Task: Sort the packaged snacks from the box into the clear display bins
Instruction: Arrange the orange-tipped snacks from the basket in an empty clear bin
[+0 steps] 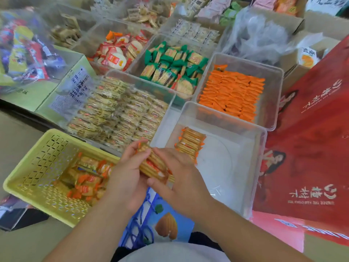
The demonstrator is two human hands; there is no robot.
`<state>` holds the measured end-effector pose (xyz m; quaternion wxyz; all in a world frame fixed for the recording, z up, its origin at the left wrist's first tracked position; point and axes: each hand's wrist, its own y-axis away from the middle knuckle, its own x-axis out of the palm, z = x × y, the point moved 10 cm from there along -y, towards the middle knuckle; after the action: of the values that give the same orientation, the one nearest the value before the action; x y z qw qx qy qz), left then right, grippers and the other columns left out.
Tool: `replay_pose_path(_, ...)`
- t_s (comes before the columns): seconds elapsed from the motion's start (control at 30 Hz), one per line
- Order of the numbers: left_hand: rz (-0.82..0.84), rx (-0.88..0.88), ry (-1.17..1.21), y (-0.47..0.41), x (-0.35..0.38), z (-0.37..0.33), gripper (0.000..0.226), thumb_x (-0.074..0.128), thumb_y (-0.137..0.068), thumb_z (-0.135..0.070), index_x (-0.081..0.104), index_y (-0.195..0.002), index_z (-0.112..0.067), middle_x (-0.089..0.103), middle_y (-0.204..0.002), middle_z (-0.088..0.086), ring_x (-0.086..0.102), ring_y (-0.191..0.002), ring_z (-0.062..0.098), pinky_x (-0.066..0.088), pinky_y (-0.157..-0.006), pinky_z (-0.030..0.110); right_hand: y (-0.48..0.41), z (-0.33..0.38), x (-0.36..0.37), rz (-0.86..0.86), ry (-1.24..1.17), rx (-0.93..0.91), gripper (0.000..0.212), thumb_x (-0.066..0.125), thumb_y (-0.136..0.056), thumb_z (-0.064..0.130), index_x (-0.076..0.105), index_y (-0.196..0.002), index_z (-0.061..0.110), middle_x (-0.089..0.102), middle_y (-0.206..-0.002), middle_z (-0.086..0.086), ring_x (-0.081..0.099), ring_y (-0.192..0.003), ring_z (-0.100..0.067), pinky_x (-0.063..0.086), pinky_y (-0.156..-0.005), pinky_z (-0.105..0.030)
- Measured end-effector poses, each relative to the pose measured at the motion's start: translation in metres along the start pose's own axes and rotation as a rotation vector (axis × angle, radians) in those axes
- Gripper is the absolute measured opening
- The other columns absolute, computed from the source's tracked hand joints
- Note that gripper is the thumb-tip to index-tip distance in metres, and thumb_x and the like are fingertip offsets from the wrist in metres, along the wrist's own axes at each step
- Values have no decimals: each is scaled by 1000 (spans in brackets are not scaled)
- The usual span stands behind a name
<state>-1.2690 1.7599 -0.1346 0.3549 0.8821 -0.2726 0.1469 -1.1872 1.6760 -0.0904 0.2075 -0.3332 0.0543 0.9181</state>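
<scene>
A person's left hand (pixel 128 174) and right hand (pixel 179 173) clasp a stack of cracker packets (pixel 153 165) between them, just above the near-left corner of a clear bin (pixel 262 148). The left fingers (pixel 133 148) curl round the stack's far end; the right fingers (pixel 164 155) lie curled over its top, thumb pressed to its near end. A smaller stack (pixel 189 144) lies inside that bin near its far-left corner, with most of the floor bare toward the right wall. A yellow basket (pixel 37 167) holding loose orange-edged packets (pixel 88 182) sits just left of the hands. Beyond, a bin of orange packets (pixel 232 95) touches the clear bin's far edge; a red carton (pixel 311 148) stands close on the right.
</scene>
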Motion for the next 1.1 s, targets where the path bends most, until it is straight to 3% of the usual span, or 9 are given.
replay_pose_path(0.13,-17,-26,-54,-16,32,15,19,67,-91,-19,64,-109,-24,73,-83,7,71,-75,24,54,-66,42,-1,-37,-28,-66,-1,55,74,77,-79,45,51,-146,29,52,-132,0,51,-119,-14,47,-98,-31)
replay_pose_path(0.23,58,-100,-100,-31,56,27,35,73,-81,-26,62,-114,-25,76,-84,1,74,-77,17,58,-67,39,-5,-72,-38,-84,-74,128,68,76,-81,34,52,-145,27,58,-130,4,56,-114,-12,52,-93,-34)
replay_pose_path(0.33,92,-155,-419,-51,68,38,52,77,-83,-32,57,-131,-37,77,-99,-3,75,-86,13,57,-77,34,-9,-120,-52,-180,-141,280,62,74,-84,32,52,-142,26,59,-130,7,59,-111,-12,50,-89,-30)
replay_pose_path(0.43,114,-37,-815,-79,82,38,43,73,-93,-36,49,-127,-45,64,-113,-14,71,-76,-7,52,-57,10,-7,-178,-73,-329,-102,458,54,77,-86,21,55,-135,21,60,-124,3,60,-109,-18,47,-88,-31)
replay_pose_path(0.5,193,116,-1181,-103,98,41,41,72,-93,-35,53,-129,-40,58,-130,-9,68,-95,-8,56,-72,14,-3,-213,-81,-375,-68,562,47,74,-88,19,56,-131,21,59,-124,0,60,-107,-22,46,-85,-33)
replay_pose_path(0.57,284,241,-1616,-129,114,55,60,72,-91,-41,50,-144,-25,51,-143,4,55,-129,17,47,-103,31,0,-239,-85,-391,-15,639,42,70,-89,19,55,-128,27,56,-121,0,61,-103,-23,43,-78,-32)
replay_pose_path(0.6,325,293,-1749,-140,123,61,64,72,-89,-43,49,-145,-21,50,-143,7,50,-133,25,42,-107,35,0,-248,-86,-393,15,666,41,69,-90,20,55,-127,31,53,-119,2,61,-99,-24,43,-75,-32)
replay_pose_path(0.87,584,324,-2344,-212,151,113,87,66,-82,-65,41,-146,-12,46,-146,11,43,-137,32,35,-116,45,-24,-285,-74,-337,128,773,42,57,-96,20,51,-134,34,46,-124,-4,56,-78,-29,43,-64,-35)
replay_pose_path(1.1,647,309,-2409,-225,147,128,78,61,-78,-75,56,-130,-17,60,-125,7,55,-121,30,36,-109,45,-46,-294,-64,-333,86,788,49,57,-91,10,54,-136,28,53,-131,-7,62,-102,-34,52,-85,-42)
